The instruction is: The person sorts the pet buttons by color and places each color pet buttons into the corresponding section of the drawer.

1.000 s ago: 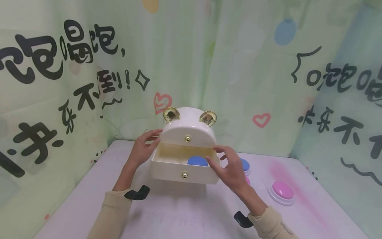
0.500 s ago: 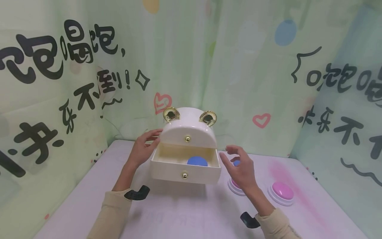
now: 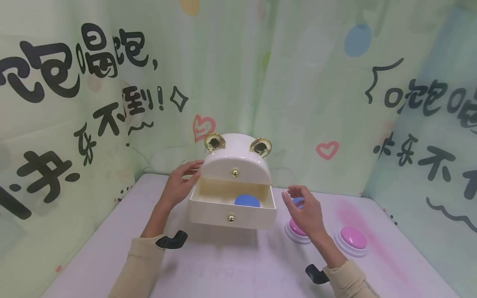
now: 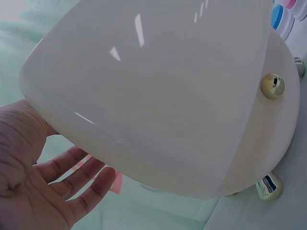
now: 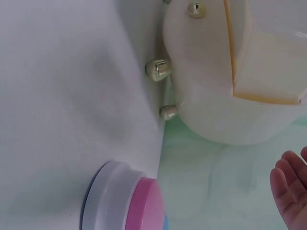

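Observation:
A white storage box (image 3: 240, 159) with gold ears and gold knobs stands on the table. Its lower drawer (image 3: 212, 214) is pulled out, and a blue dome-shaped thing (image 3: 247, 200) lies in the right part of it. My left hand (image 3: 179, 186) rests at the box's left side, fingers loosely bent; in the left wrist view the fingers (image 4: 91, 191) are spread near the white wall. Right of the drawer, apart from it, my right hand (image 3: 308, 213) hovers with relaxed fingers and holds nothing. It partly covers a pink push button (image 3: 297, 229) and a blue one (image 3: 298, 201).
Another pink push button (image 3: 352, 240) with a white base sits farther right on the pale table (image 3: 231, 265). Behind and along both sides hangs a light green curtain (image 3: 305, 103) with writing. Small gold feet (image 5: 158, 70) hold the box off the tabletop.
My right hand has left the drawer's right side and moved to the right, uncovering that drawer corner. The left hand and the box have stayed in place.

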The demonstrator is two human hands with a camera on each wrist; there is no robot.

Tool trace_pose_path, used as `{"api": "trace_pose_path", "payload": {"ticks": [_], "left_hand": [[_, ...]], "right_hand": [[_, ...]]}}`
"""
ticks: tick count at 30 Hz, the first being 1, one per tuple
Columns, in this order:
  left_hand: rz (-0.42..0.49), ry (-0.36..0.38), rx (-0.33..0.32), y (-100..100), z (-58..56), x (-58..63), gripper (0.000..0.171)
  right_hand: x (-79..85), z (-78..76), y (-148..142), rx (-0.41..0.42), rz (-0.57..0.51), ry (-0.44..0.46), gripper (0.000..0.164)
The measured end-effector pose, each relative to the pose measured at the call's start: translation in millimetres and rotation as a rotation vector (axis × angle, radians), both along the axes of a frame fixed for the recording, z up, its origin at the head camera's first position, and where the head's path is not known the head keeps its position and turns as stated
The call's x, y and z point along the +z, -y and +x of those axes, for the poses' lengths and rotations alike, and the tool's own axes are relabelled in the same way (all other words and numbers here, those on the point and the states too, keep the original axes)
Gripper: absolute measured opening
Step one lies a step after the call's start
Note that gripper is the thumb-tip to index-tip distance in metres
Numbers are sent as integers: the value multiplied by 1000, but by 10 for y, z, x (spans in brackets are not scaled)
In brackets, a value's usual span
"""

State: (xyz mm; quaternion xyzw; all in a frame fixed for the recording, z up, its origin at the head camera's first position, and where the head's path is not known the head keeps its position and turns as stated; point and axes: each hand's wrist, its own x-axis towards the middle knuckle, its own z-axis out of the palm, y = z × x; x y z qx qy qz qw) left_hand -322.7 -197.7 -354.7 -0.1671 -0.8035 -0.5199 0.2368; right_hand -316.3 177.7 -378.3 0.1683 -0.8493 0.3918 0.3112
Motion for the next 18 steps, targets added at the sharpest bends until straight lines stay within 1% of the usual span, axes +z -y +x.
{"api": "trace_pose_path", "payload": {"ticks": [4, 8, 12, 18], "left_hand": [[7, -2, -7, -1, -13, -7, 37], [11, 17, 0, 2, -20, -19, 37], [7, 22, 4, 3, -20, -18, 38], [-1, 25, 5, 5, -26, -14, 37]], "right_hand": [[-49, -36, -58, -21, 36, 67, 32], [-96, -81, -119, -40, 79, 154, 37], [-137, -139, -198, -79, 124, 236, 41], [-154, -191, -305, -126, 163, 318, 46]]}}
